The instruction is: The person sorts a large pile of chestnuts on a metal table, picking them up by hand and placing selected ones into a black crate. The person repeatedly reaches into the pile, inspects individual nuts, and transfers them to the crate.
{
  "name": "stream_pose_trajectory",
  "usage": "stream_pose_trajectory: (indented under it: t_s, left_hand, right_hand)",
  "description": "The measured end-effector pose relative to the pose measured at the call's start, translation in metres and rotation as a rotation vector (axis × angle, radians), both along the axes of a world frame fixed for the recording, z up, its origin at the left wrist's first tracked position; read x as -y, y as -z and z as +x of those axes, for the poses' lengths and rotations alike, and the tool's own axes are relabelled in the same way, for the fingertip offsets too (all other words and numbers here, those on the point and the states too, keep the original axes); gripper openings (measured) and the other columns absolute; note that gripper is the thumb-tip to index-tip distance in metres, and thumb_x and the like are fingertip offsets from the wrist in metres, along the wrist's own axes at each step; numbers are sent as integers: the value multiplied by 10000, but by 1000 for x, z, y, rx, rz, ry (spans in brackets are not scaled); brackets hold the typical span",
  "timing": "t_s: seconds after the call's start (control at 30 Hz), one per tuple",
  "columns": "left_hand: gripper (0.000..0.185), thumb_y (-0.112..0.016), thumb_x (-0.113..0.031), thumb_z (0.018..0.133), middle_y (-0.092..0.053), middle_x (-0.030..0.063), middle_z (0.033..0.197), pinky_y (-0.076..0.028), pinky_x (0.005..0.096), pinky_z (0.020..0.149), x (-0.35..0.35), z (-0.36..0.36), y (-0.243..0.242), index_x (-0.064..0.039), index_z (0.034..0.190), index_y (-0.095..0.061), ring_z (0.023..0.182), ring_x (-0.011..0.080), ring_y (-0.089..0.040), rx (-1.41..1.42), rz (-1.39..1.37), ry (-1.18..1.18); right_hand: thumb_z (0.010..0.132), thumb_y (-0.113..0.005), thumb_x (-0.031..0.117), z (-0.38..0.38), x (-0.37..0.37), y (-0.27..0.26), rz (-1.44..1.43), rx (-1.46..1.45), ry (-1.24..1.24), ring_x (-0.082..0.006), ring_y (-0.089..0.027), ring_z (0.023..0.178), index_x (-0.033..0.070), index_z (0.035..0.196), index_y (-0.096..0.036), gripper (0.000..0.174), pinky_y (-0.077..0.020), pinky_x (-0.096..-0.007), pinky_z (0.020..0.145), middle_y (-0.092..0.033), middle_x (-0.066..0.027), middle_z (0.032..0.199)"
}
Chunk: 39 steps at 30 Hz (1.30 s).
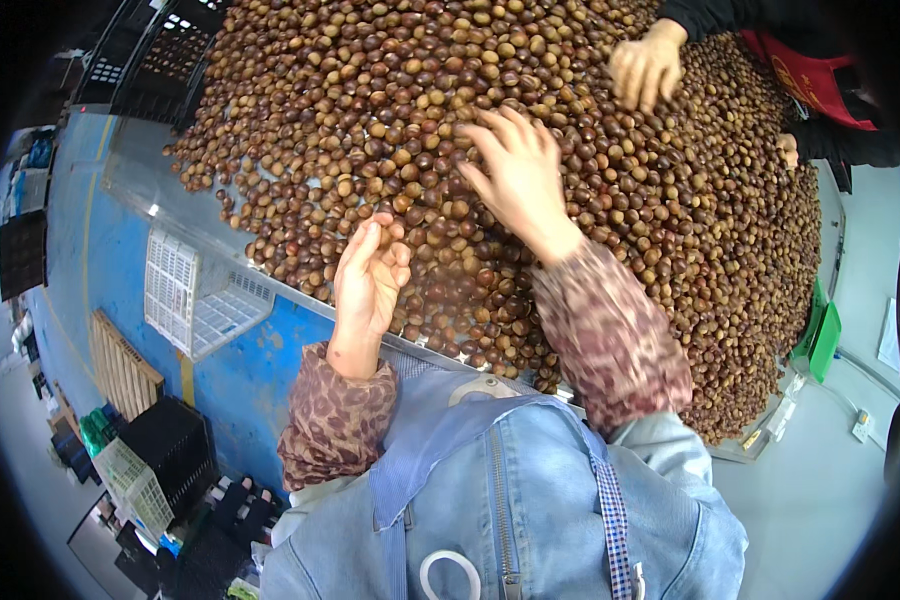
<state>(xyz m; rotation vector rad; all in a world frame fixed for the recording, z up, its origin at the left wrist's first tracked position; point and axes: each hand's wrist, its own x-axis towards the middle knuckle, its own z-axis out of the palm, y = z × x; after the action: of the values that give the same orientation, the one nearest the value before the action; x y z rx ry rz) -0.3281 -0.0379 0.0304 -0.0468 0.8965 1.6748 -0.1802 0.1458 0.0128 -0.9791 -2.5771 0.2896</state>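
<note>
A thick layer of brown chestnuts (pixel 390 90) covers a metal table (pixel 139 165). My right hand (pixel 517 169) hovers over or touches the chestnuts near the middle, its fingers spread and slightly blurred, with nothing seen in them. Nearer the table's front edge, my left hand (pixel 371 274) is turned partly palm up with curled fingers; whether a chestnut lies within them cannot be told. Patterned sleeves cover both my forearms. Below my hands, chestnuts are blurred close to the edge.
Across the table a co-worker's hand (pixel 649 67) reaches onto the chestnuts, and their other hand (pixel 787 150) rests at the far right. A white plastic crate (pixel 229 315) stands beyond the left edge. Black crates (pixel 157 67) are at upper left, a green scoop-like object (pixel 825 341) at right.
</note>
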Motion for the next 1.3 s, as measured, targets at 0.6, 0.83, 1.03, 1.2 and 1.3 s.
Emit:
stream_pose_trajectory:
  t_s: [0.6,0.83,1.03,1.2,1.3]
  left_hand:
    - [243,-499,-264,1027,-618,49,954,-479,257,602,53,68,-7,-48,1099,-584,746,135,-580,25,-66,96]
    - [520,-389,-526,1031,-627,59,1004,-555,338,735,31,105,-10,-64,1130,-607,884,166,-624,208,-81,203]
    - [485,-433,-470,1032,-653,75,1038,-589,323,766,30,98,-2,-31,1152,-598,942,189,-665,329,-125,160]
    - [219,-478,-275,1028,-509,-22,741,-231,183,360,35,65,13,-86,1012,-586,514,50,-378,241,-199,230]
    - [236,-482,-302,1043,-436,-40,681,-184,188,369,40,25,8,-89,998,-574,461,42,-323,203,-209,261]
  right_hand:
    - [865,-709,119,84,-7,8,-83,-133,35,-277,-634,921,53,989,-716,141,-506,-357,820,-704,-106,1003]
    - [795,-758,124,73,96,-55,-407,-390,-482,-252,-631,869,84,947,-700,167,-496,-383,760,-695,-63,915]
    - [779,-775,171,63,118,-62,-406,-399,-535,-244,-633,996,85,998,-715,243,-469,-371,880,-702,-54,1041]
    - [852,-709,93,37,104,-48,-460,-465,-299,-288,-636,939,53,969,-709,124,-491,-383,827,-703,-93,980]
    - [892,-665,110,-5,100,-36,-375,-354,-242,-301,-595,1049,73,1101,-677,212,-445,-404,928,-678,-94,1075]
